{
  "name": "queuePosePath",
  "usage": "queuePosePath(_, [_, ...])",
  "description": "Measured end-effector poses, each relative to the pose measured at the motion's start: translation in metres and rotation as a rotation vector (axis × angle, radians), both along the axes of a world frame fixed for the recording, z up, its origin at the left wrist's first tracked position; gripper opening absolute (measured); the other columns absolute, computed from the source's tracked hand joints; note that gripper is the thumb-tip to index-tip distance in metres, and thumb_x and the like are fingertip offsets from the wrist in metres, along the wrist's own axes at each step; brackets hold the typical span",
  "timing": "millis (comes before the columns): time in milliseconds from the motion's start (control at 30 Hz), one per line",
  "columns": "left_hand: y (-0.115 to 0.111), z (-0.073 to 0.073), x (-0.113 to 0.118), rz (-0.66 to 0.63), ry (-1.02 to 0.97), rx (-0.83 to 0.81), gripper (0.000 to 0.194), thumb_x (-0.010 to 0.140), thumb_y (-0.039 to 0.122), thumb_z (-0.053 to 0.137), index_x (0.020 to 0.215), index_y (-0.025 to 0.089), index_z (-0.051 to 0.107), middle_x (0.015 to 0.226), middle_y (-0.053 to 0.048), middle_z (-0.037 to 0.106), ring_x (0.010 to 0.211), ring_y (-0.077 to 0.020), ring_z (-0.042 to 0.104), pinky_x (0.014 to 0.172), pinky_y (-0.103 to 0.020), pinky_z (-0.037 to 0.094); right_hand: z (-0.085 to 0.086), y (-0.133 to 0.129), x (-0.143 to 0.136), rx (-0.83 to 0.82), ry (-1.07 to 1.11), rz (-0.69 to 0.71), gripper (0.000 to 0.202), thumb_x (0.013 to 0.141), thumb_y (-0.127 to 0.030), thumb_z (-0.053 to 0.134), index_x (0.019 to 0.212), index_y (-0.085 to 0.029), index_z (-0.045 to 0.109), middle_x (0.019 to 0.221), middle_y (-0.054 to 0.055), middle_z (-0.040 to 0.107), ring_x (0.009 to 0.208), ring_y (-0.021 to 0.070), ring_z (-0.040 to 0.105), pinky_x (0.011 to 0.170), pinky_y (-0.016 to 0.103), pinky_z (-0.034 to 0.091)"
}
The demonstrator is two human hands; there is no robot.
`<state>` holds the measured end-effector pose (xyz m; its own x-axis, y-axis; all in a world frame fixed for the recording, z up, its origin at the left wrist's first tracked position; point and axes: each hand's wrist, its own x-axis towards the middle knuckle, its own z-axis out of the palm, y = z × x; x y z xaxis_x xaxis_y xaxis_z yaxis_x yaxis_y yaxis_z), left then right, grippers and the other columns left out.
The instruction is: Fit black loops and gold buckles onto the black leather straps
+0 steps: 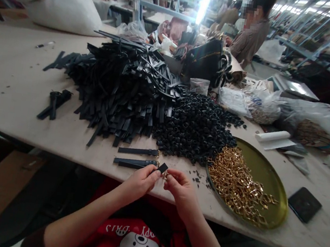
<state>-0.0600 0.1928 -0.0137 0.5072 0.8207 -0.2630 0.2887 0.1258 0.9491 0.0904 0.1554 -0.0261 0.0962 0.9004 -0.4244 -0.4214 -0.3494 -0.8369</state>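
Observation:
Between the fingers of my left hand (143, 181) is a short black strap (163, 167), its end sticking up. My right hand (181, 188) pinches a small gold buckle (165, 175) close against that strap, just over the table's front edge. Fingers hide part of both pieces. Just behind my left hand lie black straps with gold buckles (138, 151), side by side on the table. A round gold tray (278, 192) to the right bears a heap of gold buckles (234, 178). Small black loops (198, 124) are piled behind my hands.
A large heap of black straps (122, 80) covers the middle of the table (11, 77). A black phone (305, 204) lies right of the tray. Plastic bags (262, 106) and a white sack (68, 3) stand farther back. Another person (253, 33) is behind the table.

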Motion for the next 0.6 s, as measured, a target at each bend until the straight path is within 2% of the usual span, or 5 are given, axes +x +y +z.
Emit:
queuePosePath(100, [-0.002, 0.006, -0.004, -0.055, 0.054, 0.064, 0.029, 0.087, 0.038, 0.034, 0.087, 0.016, 0.054, 0.068, 0.001, 0.055, 0.061, -0.0113, 0.048, 0.057, -0.021, 0.037, 0.001, -0.001, -0.004, -0.164, 0.273, -0.067, 0.028, 0.058, -0.027, 0.076, 0.081, -0.022, 0.062, 0.072, -0.004, 0.061, 0.056, 0.0068, 0.054, 0.055, 0.02, 0.046])
queuePosePath(200, [-0.005, 0.013, -0.004, -0.171, 0.119, 0.174, 0.026, 0.088, 0.032, 0.035, 0.087, 0.018, 0.057, 0.083, -0.001, 0.06, 0.076, -0.0144, 0.053, 0.068, -0.023, 0.037, 0.002, -0.005, -0.01, -0.172, 0.349, -0.026, 0.028, 0.058, -0.028, 0.076, 0.081, -0.021, 0.062, 0.07, -0.003, 0.06, 0.054, 0.0066, 0.053, 0.053, 0.02, 0.046])
queuePosePath(400, [-0.01, 0.02, 0.001, -0.2, 0.172, 0.183, 0.022, 0.087, 0.029, 0.037, 0.082, 0.017, 0.054, 0.077, 0.0, 0.058, 0.072, -0.0138, 0.052, 0.064, -0.023, 0.036, 0.004, -0.016, -0.011, 0.047, -0.061, -0.064, 0.019, 0.067, -0.034, 0.069, 0.077, -0.019, 0.06, 0.062, -0.004, 0.057, 0.054, 0.0077, 0.05, 0.054, 0.021, 0.042])
queuePosePath(500, [-0.014, 0.02, 0.0, -0.174, 0.123, 0.12, 0.022, 0.087, 0.032, 0.039, 0.083, 0.017, 0.054, 0.073, 0.001, 0.055, 0.066, -0.012, 0.049, 0.06, -0.022, 0.035, 0.002, -0.019, -0.011, 0.076, -0.103, -0.113, 0.019, 0.07, -0.035, 0.066, 0.078, -0.02, 0.058, 0.066, -0.005, 0.057, 0.055, 0.0072, 0.05, 0.055, 0.021, 0.042])
queuePosePath(600, [-0.02, 0.015, -0.002, -0.115, 0.02, -0.019, 0.026, 0.085, 0.04, 0.041, 0.083, 0.015, 0.051, 0.063, 0.004, 0.049, 0.056, -0.0088, 0.042, 0.051, -0.02, 0.032, 0.001, -0.025, -0.015, 0.1, -0.109, -0.049, 0.021, 0.07, -0.036, 0.067, 0.078, -0.02, 0.056, 0.071, -0.003, 0.058, 0.06, 0.0098, 0.052, 0.058, 0.023, 0.043])
